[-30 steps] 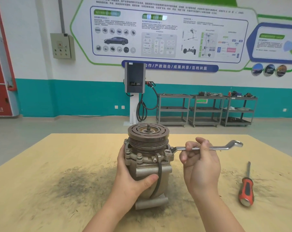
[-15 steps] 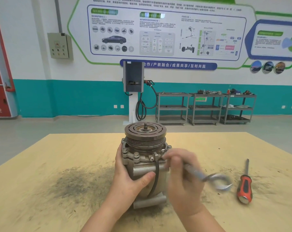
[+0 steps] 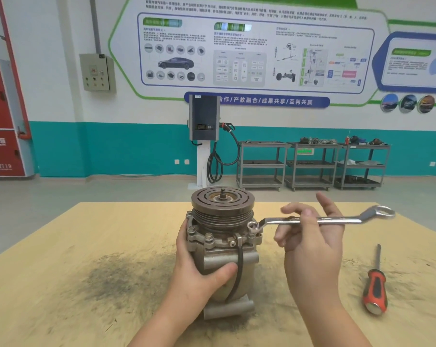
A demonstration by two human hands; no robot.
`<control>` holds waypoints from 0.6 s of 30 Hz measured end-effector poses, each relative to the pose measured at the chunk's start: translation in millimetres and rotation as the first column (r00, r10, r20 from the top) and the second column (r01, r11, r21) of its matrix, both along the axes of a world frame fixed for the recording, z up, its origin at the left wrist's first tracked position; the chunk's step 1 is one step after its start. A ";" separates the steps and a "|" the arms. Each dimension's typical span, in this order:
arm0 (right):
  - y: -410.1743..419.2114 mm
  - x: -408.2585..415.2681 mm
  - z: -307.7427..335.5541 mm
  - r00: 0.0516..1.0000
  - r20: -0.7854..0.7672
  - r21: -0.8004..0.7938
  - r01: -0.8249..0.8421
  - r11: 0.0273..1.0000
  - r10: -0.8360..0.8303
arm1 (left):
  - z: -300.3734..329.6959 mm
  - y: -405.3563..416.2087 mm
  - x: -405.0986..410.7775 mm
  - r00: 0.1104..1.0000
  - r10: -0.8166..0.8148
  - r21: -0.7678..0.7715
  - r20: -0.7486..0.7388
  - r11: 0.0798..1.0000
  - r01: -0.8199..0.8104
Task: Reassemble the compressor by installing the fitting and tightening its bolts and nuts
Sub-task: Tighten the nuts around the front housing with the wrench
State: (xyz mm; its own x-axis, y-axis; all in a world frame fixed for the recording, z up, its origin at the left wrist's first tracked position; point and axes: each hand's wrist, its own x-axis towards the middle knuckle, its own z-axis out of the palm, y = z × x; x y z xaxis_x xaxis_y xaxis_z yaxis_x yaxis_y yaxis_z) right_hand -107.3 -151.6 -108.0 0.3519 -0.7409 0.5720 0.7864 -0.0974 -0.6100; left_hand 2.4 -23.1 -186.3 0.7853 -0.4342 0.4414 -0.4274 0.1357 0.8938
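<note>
A grey metal compressor (image 3: 219, 249) stands upright on the wooden table (image 3: 86, 246), its dark pulley (image 3: 222, 204) on top. My left hand (image 3: 199, 269) grips its body from the left, thumb across the front. A silver ring spanner (image 3: 319, 220) lies level, with its near ring on a bolt (image 3: 253, 227) at the right of the flange. My right hand (image 3: 312, 236) pinches the spanner's shank near its middle, the other fingers spread loosely. More bolts (image 3: 208, 237) stand on the flange at the front left.
A screwdriver (image 3: 374, 286) with a red and black handle lies on the table at the right. Dark grime stains the tabletop (image 3: 116, 276) left of the compressor. Beyond the table stand a charging post (image 3: 204, 136) and grey shelf carts (image 3: 312, 164).
My right hand swung the spanner down toward me half a second ago, then brought it back to level on the right flange bolt. My left hand kept its grip on the compressor.
</note>
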 end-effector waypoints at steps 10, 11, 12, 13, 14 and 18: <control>-24.3 9.8 -3.8 0.972 -0.035 0.176 -0.224 0.959 0.233 | 5.0 1.5 -4.0 1.000 -0.008 -0.012 -0.002 1.000 0.008; -20.0 9.9 -6.3 0.986 -0.016 0.126 -0.161 0.979 0.165 | 5.4 1.3 -4.0 1.000 -0.009 -0.010 0.001 1.000 0.009; -14.5 9.4 -9.8 0.998 0.013 0.046 -0.064 0.997 0.064 | 5.7 1.2 -4.2 1.000 -0.011 -0.010 0.001 1.000 0.011; -8.3 9.8 -13.3 0.997 0.065 -0.057 0.050 0.997 -0.047 | 6.3 1.1 -3.9 1.000 -0.010 -0.011 0.006 1.000 0.010; -2.1 10.2 -16.5 0.983 0.129 -0.176 0.154 0.972 -0.133 | 6.8 1.3 -3.5 1.000 -0.006 -0.010 0.012 1.000 0.006; 16.2 12.5 -29.5 0.939 0.251 -0.605 0.343 0.719 -0.236 | 1.7 0.2 -1.7 0.999 -0.011 -0.023 0.034 1.000 0.011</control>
